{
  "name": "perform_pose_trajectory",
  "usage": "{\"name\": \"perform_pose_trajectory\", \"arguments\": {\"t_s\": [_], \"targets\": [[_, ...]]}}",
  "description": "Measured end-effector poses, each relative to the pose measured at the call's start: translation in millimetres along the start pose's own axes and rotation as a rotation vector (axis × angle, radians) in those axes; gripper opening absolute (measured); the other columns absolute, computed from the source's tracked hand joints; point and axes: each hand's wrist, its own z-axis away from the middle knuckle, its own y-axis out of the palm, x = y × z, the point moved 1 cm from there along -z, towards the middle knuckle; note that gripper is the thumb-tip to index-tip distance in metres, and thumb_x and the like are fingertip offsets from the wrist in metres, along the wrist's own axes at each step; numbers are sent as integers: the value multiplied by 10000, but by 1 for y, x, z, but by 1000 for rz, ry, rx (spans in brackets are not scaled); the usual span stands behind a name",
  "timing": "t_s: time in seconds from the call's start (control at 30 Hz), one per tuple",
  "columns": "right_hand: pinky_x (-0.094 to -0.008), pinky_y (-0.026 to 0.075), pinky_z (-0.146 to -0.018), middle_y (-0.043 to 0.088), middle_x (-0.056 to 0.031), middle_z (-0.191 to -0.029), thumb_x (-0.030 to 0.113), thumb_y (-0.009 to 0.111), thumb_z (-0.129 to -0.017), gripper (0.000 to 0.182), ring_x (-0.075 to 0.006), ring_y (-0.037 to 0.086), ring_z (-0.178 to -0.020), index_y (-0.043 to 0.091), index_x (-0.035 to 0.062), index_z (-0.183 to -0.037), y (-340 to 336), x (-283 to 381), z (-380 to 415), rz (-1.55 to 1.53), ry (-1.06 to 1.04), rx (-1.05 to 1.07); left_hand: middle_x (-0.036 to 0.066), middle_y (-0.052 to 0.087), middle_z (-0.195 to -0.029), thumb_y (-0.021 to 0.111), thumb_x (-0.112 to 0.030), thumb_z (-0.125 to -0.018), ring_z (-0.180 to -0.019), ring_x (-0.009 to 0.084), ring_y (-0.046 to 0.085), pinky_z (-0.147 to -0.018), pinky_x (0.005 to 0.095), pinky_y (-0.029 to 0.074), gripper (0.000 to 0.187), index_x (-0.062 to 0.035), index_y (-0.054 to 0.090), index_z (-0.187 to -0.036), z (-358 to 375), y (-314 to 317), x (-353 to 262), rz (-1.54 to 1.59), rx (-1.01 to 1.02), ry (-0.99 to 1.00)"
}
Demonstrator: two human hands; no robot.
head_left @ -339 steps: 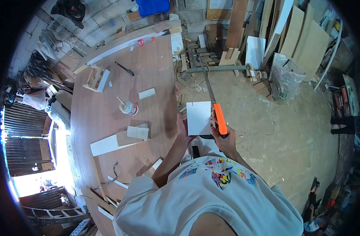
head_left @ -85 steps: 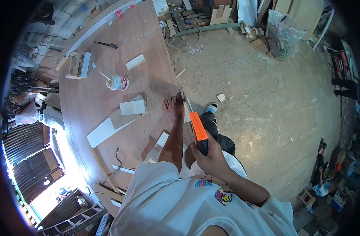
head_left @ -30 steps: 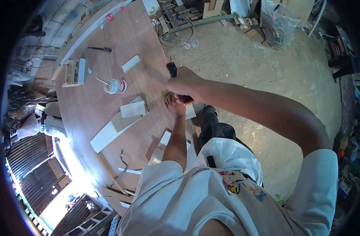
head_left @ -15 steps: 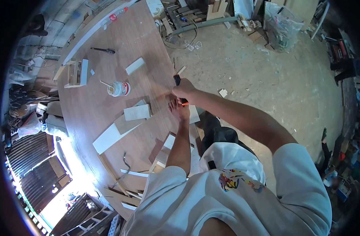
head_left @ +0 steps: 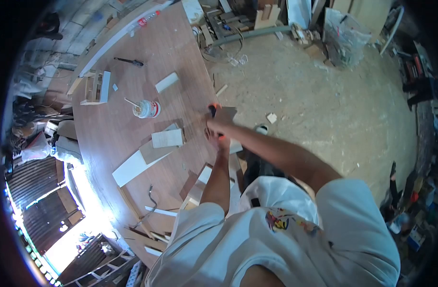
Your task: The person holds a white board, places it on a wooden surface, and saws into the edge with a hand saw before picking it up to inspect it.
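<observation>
My right hand (head_left: 221,120) is closed around the handle of an orange-and-black tool (head_left: 212,108) at the table's edge. A flat grey part (head_left: 230,113) shows beside the knuckles; my hand hides most of the tool. My left hand (head_left: 218,139) lies right below it, fingers stretched over the table edge, close to a second bit of orange. Near the left wrist, a pale board (head_left: 235,146) sticks out past the edge. To the left, a small wooden block (head_left: 167,138) rests on a longer white-topped board (head_left: 133,166).
On the brown table (head_left: 109,134) stand an open jar (head_left: 146,109) with a stick in it, another pale block (head_left: 167,82), a dark slim tool (head_left: 129,61) and a small wooden frame (head_left: 95,88). Wood scraps (head_left: 271,117) lie on the floor; a plastic bag (head_left: 345,38) stands farther back.
My right hand has moved slightly down and left with the tool, which has turned so that more orange and a flat grey part show. My left hand stays at the table edge.
</observation>
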Motion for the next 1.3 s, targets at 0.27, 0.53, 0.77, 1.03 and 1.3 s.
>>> {"name": "perform_pose_trajectory", "arguments": {"t_s": [0.27, 0.53, 0.77, 1.03, 1.3], "targets": [[-319, 382, -374, 471, -67, -562, -17, 468, -764, 34, -155, 488, -431, 470, 7, -786, -70, 54, 49, -470, 259, 307, 131, 544, -1015, 568, -222, -764, -1027, 325, 499, -861, 449, 369, 278, -73, 565, -999, 6, -26, -16, -15, 127, -55], [-315, 359, -362, 434, -40, -567, -12, 462, -770, 80, -139, 451, -428, 426, 57, -753, -123, 97, 96, -528, 259, 404, 109, 546, -992, 569, -235, -762, -994, 298, 510, -848, 441, 372, 259, -79, 576, -968, -3, -26, -20, 114, 124, -110], [-317, 366, -342, 465, -73, -534, 9, 476, -770, 48, -168, 468, -402, 460, 20, -727, -35, 20, 11, -311, 242, 182, 110, 548, -971, 595, -238, -750, -955, 305, 515, -822, 429, 376, 253, -70, 570, -938, 0, -30, -20, -34, 116, -79], [-320, 355, -379, 437, -54, -558, -39, 436, -784, 101, -145, 434, -425, 441, 52, -739, -101, 85, 70, -514, 313, 340, 119, 547, -923, 590, -207, -758, -922, 303, 523, -795, 433, 387, 190, -59, 566, -874, -4, -22, -20, -35, -56, -4], [-319, 333, -361, 412, -39, -546, -35, 432, -789, 113, -138, 419, -414, 427, 77, -778, -84, 54, 59, -457, 269, 323, 112, 530, -881, 591, -186, -749, -894, 310, 518, -778, 443, 388, 143, -67, 520, -787, -6, -27, -24, -106, 38, -17]]}}
